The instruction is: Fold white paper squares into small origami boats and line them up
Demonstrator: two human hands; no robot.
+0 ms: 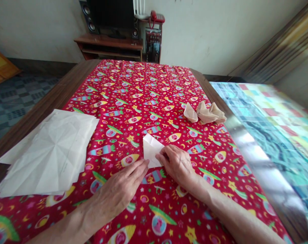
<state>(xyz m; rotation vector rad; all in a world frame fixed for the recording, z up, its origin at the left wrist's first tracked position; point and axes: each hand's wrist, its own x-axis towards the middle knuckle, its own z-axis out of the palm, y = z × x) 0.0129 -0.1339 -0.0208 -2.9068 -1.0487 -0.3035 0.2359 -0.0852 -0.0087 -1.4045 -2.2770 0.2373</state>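
Note:
A small folded white paper [152, 151] lies on the red patterned cloth in front of me. My left hand [120, 183] rests flat, fingers stretched together, with its fingertips at the paper's lower left corner. On the right side of the paper, my right hand [178, 164] has its fingers curled and its thumb pressed at the edge, gripping it. The paper's right part is hidden under those fingers. Off to the left lies a stack of creased white sheets [49, 152]. Several folded paper pieces [207, 113] stand farther back on the right.
The red cloth [133, 91] covers most of a brown wooden table [67, 83]. To the right is a bed-like surface with a blue checked cover [255, 115]. Beyond the table stand a TV cabinet [110, 44], a dark screen [110, 13] and a red telephone [156, 17].

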